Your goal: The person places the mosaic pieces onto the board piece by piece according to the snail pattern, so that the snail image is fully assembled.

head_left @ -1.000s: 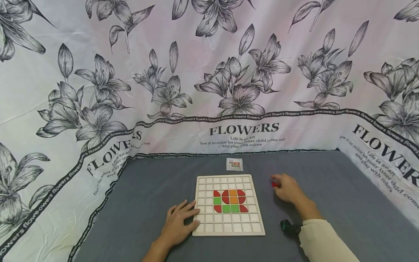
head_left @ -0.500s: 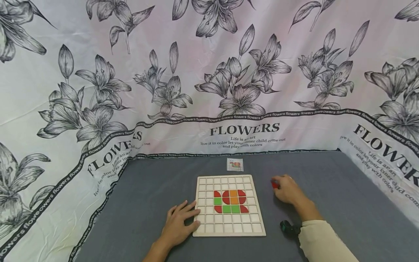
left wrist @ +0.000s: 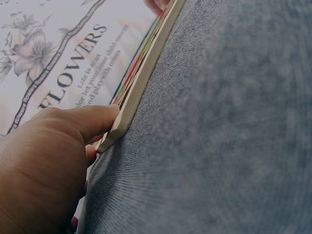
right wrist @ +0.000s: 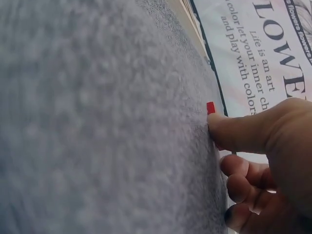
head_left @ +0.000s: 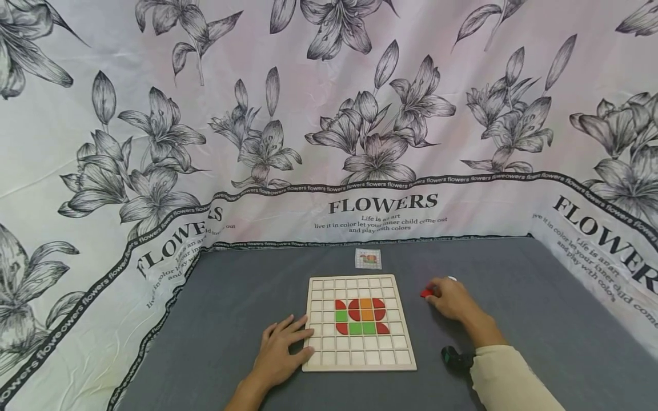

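Note:
A pale wooden grid board (head_left: 372, 358) lies on the grey cloth, with red, green and orange tiles set in its middle squares. My left hand (head_left: 280, 351) rests on the board's left edge, fingers spread. In the left wrist view, its thumb (left wrist: 100, 118) touches the board's corner. Right of the board, my right hand (head_left: 452, 298) pinches a small red tile (head_left: 426, 293) between thumb and fingers, low over the cloth. The right wrist view shows only a corner of that red tile (right wrist: 210, 107) past the thumb; its full shape is hidden.
Behind the board lies a small card (head_left: 368, 259) printed with a coloured grid pattern. A small white item (head_left: 452, 278) shows just behind my right hand. A black device (head_left: 454, 358) sits by the right wrist. Flower-printed fabric (head_left: 382, 217) walls the back and sides.
The red tile now sticks out further left from my right fingers, and the white item behind that hand has come into view. My left hand and the board have stayed put.

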### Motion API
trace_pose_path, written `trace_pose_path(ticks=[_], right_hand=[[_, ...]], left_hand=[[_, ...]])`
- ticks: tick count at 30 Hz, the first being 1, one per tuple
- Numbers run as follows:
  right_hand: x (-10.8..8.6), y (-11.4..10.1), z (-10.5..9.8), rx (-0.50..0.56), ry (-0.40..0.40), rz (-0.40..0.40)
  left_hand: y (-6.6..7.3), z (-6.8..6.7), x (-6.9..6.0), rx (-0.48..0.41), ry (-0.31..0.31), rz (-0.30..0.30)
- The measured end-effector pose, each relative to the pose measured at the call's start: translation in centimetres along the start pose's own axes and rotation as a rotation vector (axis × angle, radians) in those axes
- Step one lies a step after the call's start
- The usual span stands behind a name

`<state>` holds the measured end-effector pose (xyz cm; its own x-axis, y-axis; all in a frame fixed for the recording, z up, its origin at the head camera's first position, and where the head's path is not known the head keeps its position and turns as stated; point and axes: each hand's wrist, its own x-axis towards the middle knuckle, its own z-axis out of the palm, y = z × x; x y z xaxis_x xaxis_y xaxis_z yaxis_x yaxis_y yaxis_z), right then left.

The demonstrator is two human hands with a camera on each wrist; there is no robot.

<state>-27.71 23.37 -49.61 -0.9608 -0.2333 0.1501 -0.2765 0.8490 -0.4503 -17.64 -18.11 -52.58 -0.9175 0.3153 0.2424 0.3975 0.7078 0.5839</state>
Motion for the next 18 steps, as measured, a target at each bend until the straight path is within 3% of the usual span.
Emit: trace_pose_path(ticks=[4,9,14,18], right_hand=[[0.0,0.0,-0.2,-0.034,0.029,-0.027],[-0.2,-0.3,-0.3,0.047,0.117,-0.03],[-0.6,-1.6,-0.3,0.188,0.301,-0.055],[-0.9,-3.6,-1.0,0.256,0.46,-0.139]], left_hand=[[0.0,0.0,0.0,-0.001,0.01,0.0],[-0.1,-0.1,0.1,0.003,0.013,-0.01],[-0.1,-0.1,0.1,0.006,-0.004,-0.02],[-0.1,-0.1,0.0,0.0,-0.017,-0.026]])
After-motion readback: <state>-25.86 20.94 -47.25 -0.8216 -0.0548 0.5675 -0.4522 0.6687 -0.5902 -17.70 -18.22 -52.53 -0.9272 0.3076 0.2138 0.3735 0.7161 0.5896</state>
